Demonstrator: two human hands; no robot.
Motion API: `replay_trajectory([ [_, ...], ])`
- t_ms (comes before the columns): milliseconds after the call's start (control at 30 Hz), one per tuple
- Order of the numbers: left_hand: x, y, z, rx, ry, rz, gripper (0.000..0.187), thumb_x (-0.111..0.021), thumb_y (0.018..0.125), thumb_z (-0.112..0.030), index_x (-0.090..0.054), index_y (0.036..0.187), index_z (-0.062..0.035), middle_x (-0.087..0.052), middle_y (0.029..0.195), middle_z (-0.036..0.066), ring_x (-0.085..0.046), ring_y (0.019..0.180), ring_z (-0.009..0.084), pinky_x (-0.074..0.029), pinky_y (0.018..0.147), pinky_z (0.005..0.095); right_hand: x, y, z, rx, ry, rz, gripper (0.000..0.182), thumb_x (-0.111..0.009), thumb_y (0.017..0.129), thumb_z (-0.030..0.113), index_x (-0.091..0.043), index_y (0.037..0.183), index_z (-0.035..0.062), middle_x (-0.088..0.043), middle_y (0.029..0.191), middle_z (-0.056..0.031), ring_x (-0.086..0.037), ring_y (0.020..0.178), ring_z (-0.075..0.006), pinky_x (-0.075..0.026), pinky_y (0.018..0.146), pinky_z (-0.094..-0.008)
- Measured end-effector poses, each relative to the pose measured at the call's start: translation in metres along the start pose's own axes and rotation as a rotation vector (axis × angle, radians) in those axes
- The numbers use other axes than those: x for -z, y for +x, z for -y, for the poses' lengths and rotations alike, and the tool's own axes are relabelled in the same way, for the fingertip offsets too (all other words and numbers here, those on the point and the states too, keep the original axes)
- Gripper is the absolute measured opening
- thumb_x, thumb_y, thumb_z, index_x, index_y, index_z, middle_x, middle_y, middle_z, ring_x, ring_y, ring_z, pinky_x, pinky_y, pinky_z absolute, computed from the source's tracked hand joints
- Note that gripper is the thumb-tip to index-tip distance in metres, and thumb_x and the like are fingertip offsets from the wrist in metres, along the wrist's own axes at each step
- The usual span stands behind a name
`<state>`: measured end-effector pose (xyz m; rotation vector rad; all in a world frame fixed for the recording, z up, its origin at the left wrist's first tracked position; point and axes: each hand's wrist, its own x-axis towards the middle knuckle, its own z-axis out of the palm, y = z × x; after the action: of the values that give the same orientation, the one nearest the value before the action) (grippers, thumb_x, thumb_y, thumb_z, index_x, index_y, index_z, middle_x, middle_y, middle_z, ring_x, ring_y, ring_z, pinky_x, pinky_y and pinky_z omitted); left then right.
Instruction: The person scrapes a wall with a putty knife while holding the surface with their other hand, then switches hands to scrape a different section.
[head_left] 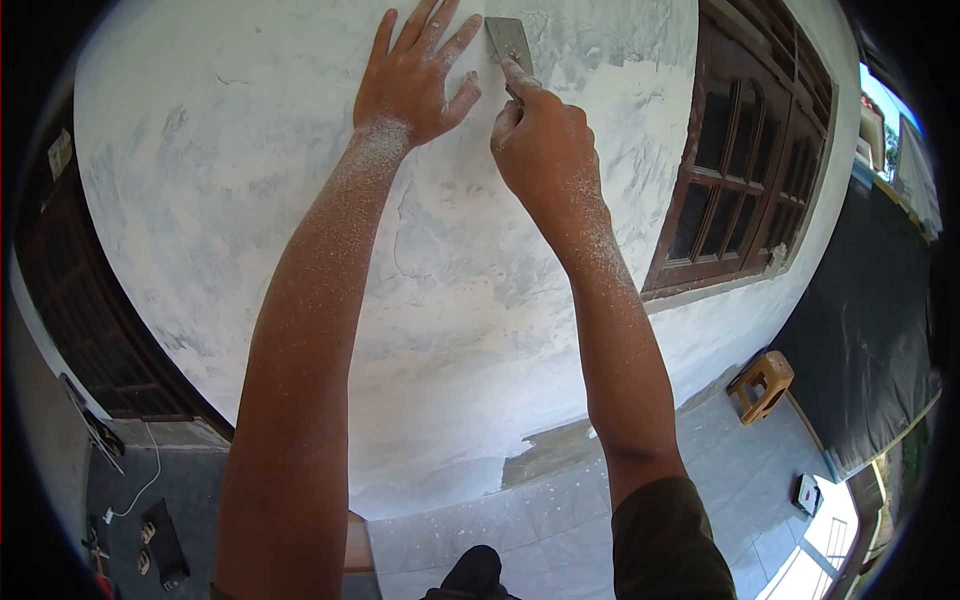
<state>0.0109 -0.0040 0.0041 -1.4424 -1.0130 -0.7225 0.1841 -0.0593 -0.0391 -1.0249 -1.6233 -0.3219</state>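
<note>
Gripped in my right hand [545, 140] is a putty knife [510, 42], its flat grey blade against the upper part of the wall [480, 350]. My index finger lies along the blade's base, and the handle is mostly hidden in the fist. To the left, my left hand [415, 80] rests on the wall with its fingers spread, holding nothing. White dust coats both wrists and forearms. Patchy white and grey areas cover the wall, with a thin crack below my left hand.
A brown wooden window [735, 150] is set in the wall at right. Below it on the tiled floor [700, 480] stands a tan stool [763, 387]. Black sheeting [860, 310] hangs at far right. On the lower left lie a white cable [148, 485] and a pair of sandals [146, 548].
</note>
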Motion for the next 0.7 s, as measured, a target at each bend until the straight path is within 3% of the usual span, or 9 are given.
replay_trajectory([
  [167, -0.002, 0.001, 0.002, -0.022, -0.013, -0.046, 0.077, -0.056, 0.093, -0.045, -0.035, 0.158, -0.0115, -0.023, 0.168, 0.015, -0.015, 0.157, 0.0296, -0.009, 0.128, 0.0535, 0.002, 0.018, 0.004, 0.054, 0.035, -0.081, 0.042, -0.057, 0.096, 0.011, -0.065, 0.137, 0.0111, -0.074, 0.101, -0.0253, -0.075, 0.088, -0.0389, -0.061, 0.085, -0.0472],
  [333, -0.001, 0.001, 0.003, -0.026, -0.070, -0.066, 0.076, -0.057, 0.092, -0.043, -0.036, 0.157, -0.0106, -0.024, 0.168, 0.016, -0.017, 0.157, 0.0304, -0.010, 0.128, 0.0541, -0.003, 0.003, -0.006, 0.029, 0.028, -0.012, 0.041, -0.056, 0.095, 0.011, -0.066, 0.135, 0.0084, -0.074, 0.099, -0.0246, -0.075, 0.088, -0.0386, -0.061, 0.084, -0.0476],
  [433, -0.001, -0.001, 0.002, -0.029, -0.042, -0.040, 0.076, -0.057, 0.092, -0.043, -0.036, 0.157, -0.0107, -0.024, 0.168, 0.016, -0.018, 0.157, 0.0308, -0.011, 0.127, 0.0544, 0.001, 0.026, 0.003, 0.067, 0.044, -0.107, 0.041, -0.056, 0.095, 0.012, -0.065, 0.136, 0.0091, -0.074, 0.101, -0.0245, -0.075, 0.088, -0.0384, -0.060, 0.084, -0.0479],
  [700, 0.001, 0.000, 0.000, -0.004, -0.073, -0.016, 0.076, -0.055, 0.093, -0.044, -0.034, 0.159, -0.0117, -0.022, 0.168, 0.016, -0.015, 0.158, 0.0299, -0.009, 0.128, 0.0542, -0.004, 0.019, -0.003, 0.051, 0.029, -0.061, 0.041, -0.057, 0.096, 0.013, -0.065, 0.135, 0.0080, -0.074, 0.102, -0.0237, -0.075, 0.088, -0.0378, -0.061, 0.084, -0.0471],
])
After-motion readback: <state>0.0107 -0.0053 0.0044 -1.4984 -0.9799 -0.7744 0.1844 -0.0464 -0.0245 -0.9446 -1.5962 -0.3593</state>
